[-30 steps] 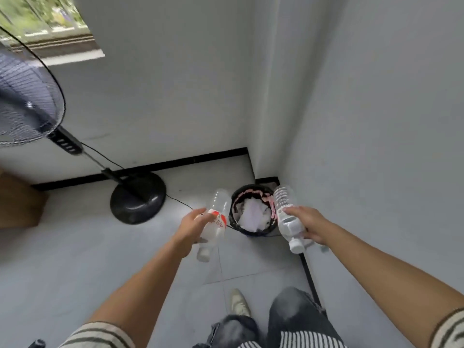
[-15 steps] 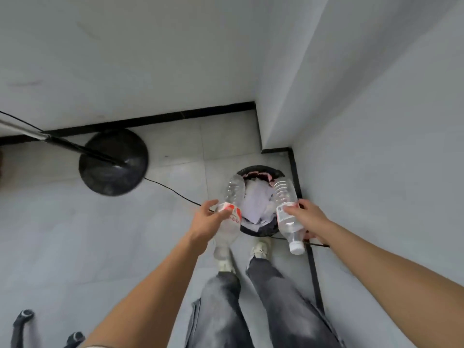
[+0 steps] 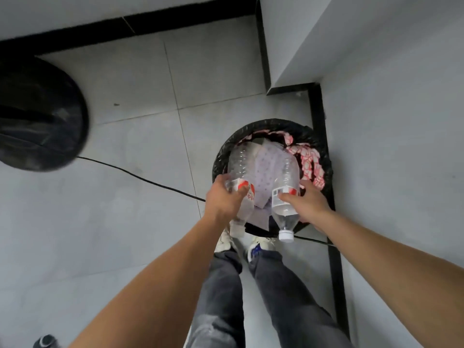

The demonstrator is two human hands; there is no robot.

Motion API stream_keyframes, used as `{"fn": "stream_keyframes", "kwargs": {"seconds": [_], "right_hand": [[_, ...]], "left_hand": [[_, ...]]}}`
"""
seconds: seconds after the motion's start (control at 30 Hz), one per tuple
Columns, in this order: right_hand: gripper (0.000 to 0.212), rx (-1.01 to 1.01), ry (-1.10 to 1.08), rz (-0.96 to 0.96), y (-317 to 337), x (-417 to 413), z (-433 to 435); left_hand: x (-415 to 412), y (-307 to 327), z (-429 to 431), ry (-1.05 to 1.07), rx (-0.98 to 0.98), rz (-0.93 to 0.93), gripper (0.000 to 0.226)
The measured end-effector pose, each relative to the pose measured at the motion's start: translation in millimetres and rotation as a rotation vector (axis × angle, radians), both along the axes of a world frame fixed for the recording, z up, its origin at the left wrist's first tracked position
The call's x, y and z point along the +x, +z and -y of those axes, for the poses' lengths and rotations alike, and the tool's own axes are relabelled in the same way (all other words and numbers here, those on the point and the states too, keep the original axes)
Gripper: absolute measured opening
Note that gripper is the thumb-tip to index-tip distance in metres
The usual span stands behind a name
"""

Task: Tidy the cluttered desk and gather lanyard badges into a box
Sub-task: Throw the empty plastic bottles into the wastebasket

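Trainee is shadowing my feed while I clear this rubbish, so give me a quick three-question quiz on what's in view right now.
1. True or false: the left hand holds nothing.
2. The caps of the left bottle and the right bottle point: A) back toward the person's shoes; B) away, toward the wall corner; C) sideways at each other.
3. Short answer: what lies inside the black-lined bin, beneath the bottles?

Key:
1. False: its grip is on the left bottle.
2. A.
3. White paper and a red-and-white wrapper.
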State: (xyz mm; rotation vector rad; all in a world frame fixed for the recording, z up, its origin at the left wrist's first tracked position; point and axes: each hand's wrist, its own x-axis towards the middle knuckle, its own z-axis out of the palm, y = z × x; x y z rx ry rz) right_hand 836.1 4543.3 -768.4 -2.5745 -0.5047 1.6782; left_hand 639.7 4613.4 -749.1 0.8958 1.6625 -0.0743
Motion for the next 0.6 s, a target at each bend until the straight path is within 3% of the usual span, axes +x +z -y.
{"fn": "stream_keyframes", "kwargs": {"seconds": [0.23, 0.4, 0.6], "right_hand": [[0.087, -0.005, 0.057, 0.014, -39.6, -3.4, 8.8], [0.073, -0.005, 0.118, -0.002, -2.8, -0.5, 1.6], [0.047, 0.035, 0.226, -0.001, 73.1, 6.8, -4.8]], "left_hand": [[7.4, -40.4, 4.8, -0.163, -0.001, -0.016, 0.059], [1.8, -4.1, -6.0, -0.258, -0.01, -0.073, 0.042], [6.2, 77.5, -23.6, -0.307, 0.009, -0.099, 0.037]]}}
